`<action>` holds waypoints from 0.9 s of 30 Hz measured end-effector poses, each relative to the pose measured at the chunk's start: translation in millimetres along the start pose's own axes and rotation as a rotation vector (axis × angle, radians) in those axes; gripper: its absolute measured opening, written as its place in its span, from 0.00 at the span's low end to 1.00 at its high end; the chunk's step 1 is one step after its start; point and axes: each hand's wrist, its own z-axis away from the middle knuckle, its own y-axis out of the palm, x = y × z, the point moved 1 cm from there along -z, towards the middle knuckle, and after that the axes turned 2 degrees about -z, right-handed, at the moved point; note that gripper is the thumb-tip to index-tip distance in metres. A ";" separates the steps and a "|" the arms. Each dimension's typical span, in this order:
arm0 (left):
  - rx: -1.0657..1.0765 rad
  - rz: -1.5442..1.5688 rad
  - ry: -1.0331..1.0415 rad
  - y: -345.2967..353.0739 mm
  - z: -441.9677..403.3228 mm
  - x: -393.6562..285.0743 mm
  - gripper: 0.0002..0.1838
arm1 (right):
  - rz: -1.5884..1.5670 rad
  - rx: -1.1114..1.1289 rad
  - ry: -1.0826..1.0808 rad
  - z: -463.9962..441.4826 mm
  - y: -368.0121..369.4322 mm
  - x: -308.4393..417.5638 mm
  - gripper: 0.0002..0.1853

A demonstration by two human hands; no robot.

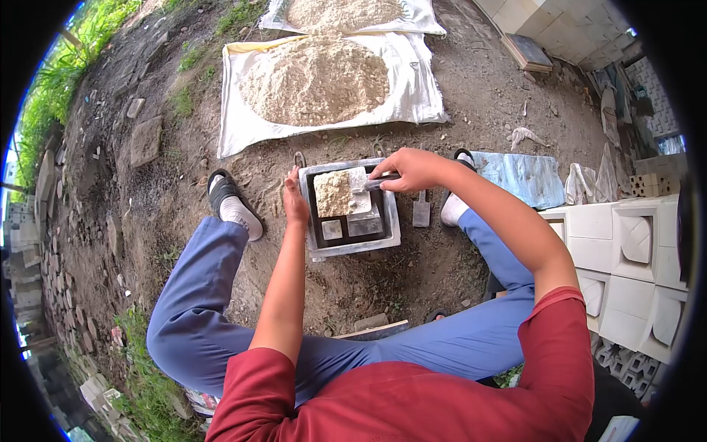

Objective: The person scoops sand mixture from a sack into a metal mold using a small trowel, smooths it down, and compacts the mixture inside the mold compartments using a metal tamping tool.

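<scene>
The person's right hand (417,170) clasps a dark-handled trowel (382,181), fingers curled tight, the blade on the sandy mix (331,193) inside a grey square mould (353,249) on the ground (353,295), while the left hand (295,201), loosely outstretched and gripping nothing, rests against the mould's left rim

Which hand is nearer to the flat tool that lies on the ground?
Right. The right hand is close to the flat tool, by its handle end; the left hand is across the box.
</scene>
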 end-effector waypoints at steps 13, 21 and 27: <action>-0.043 -0.032 -0.029 -0.5 4.6 -2.7 0.53 | 0.071 0.058 -0.064 -21.5 -0.1 8.9 0.21; -0.071 -0.012 -0.013 0.9 4.5 2.9 0.50 | 0.115 0.057 -0.010 -18.5 -1.9 19.4 0.20; -0.048 -0.021 0.072 -0.1 3.6 -0.2 0.49 | 0.135 0.063 0.025 -17.5 -0.7 22.3 0.20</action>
